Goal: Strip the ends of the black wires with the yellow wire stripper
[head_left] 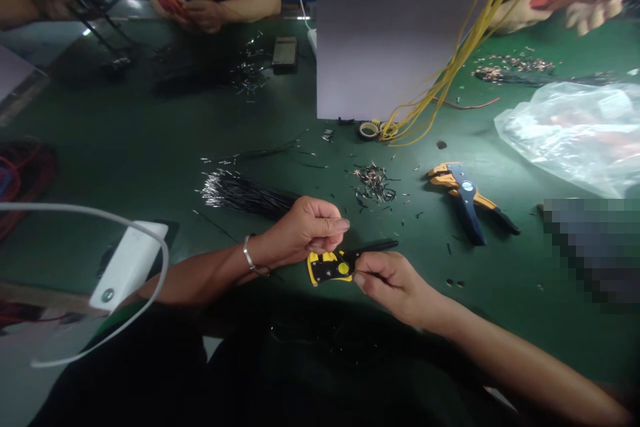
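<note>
My left hand (pixel 323 227), with a bracelet at the wrist, is closed in a pinch above the table; whatever its fingertips hold is too small to make out. Lower and to the right, my right hand (pixel 385 280) is closed too, thumb against forefinger, its contents hidden or too thin to name. A yellow-and-black hand tool (pixel 327 268), like a wire stripper, lies between and beneath both hands, one dark handle passing behind my right hand. Beyond my left forearm rests a bundle of black wires (pixel 245 192) with bright stripped ends.
Wire scraps (pixel 375 183) lie in a pile ahead. Right of them is an orange-and-blue wire stripper (pixel 465 193). Yellow wires (pixel 450 80) hang before a grey panel (pixel 390 27). A clear plastic bag (pixel 575 133) lies right. A white power bank (pixel 130 265) with a cable sits left. Co-workers' hands (pixel 205 13) show across the table.
</note>
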`<state>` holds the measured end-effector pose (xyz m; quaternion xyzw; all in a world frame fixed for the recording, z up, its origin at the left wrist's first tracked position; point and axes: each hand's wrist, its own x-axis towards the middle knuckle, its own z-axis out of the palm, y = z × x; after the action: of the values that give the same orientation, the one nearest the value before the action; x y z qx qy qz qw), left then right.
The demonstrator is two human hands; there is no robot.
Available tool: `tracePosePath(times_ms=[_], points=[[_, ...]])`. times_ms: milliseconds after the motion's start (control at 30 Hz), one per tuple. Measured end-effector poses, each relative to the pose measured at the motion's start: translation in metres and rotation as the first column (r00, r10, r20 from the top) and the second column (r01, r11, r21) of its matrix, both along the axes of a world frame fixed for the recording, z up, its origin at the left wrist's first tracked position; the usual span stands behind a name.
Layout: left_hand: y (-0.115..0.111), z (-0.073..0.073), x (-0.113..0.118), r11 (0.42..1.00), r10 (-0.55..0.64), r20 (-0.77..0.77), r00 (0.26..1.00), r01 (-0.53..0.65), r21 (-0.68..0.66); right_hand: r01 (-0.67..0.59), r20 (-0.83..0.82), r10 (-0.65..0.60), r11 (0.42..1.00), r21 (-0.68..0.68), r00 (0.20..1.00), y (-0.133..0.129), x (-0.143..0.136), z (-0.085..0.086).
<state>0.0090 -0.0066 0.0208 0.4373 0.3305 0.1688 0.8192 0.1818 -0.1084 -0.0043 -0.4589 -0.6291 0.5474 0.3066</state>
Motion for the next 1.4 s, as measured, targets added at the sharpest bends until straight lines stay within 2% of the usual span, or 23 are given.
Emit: tracePosePath(times_ms=[367,433,533,600,667,767,867,933,1033,1100,1167,1233,1300,1400], points=[[0.006,-0.003,-0.002,0.998,0.052,0.05,0.997,-0.053,0.022,0.022,0.07,-0.029,0.995,0.096,0.997,0.004,0.006,-0.003],[0.01,-0.003,-0.004,0.993,0.093,0.043,0.995,-0.096,0.074,0.031,0.113,-0.054,0.981,0.191,0.992,0.004,0.009,-0.004],[0.017,-0.002,-0.009,0.968,0.182,0.045,0.982,-0.187,0.17,0.04,0.194,-0.125,0.918,0.394,0.973,0.003,0.014,-0.003],[0.021,-0.001,-0.011,0.948,0.226,0.056,0.973,-0.232,0.217,-0.02,0.292,-0.135,0.881,0.473,0.947,0.003,0.015,-0.001],[0.023,0.001,-0.012,0.932,0.255,0.058,0.965,-0.261,0.25,-0.124,0.435,-0.107,0.873,0.471,0.894,0.002,0.014,0.0],[0.023,0.004,-0.013,0.913,0.292,0.049,0.955,-0.294,0.282,-0.235,0.613,-0.063,0.889,0.394,0.788,-0.001,0.009,-0.003],[0.023,0.006,-0.012,0.902,0.314,0.051,0.948,-0.315,0.296,-0.276,0.682,-0.05,0.891,0.36,0.729,-0.004,0.004,-0.01],[0.024,0.007,-0.013,0.899,0.322,0.059,0.945,-0.324,0.293,-0.279,0.692,-0.059,0.888,0.365,0.72,-0.004,0.002,-0.015],[0.026,0.006,-0.014,0.895,0.335,0.072,0.939,-0.341,0.286,-0.22,0.633,-0.093,0.89,0.398,0.769,-0.004,0.005,-0.018],[0.027,0.005,-0.015,0.892,0.342,0.085,0.936,-0.352,0.285,-0.131,0.528,-0.111,0.907,0.399,0.842,-0.003,0.011,-0.016],[0.028,0.004,-0.016,0.89,0.348,0.096,0.933,-0.36,0.279,-0.027,0.378,-0.105,0.945,0.327,0.92,-0.003,0.02,-0.011],[0.029,0.004,-0.016,0.891,0.356,0.1,0.929,-0.37,0.262,0.052,0.204,-0.084,0.986,0.158,0.975,-0.003,0.031,-0.006],[0.029,0.004,-0.016,0.897,0.36,0.102,0.927,-0.374,0.237,0.09,-0.018,-0.091,0.994,-0.057,0.996,-0.003,0.039,-0.003],[0.03,0.005,-0.015,0.901,0.365,0.106,0.925,-0.379,0.21,0.084,-0.325,-0.184,0.951,-0.299,0.928,-0.005,0.042,-0.004]])
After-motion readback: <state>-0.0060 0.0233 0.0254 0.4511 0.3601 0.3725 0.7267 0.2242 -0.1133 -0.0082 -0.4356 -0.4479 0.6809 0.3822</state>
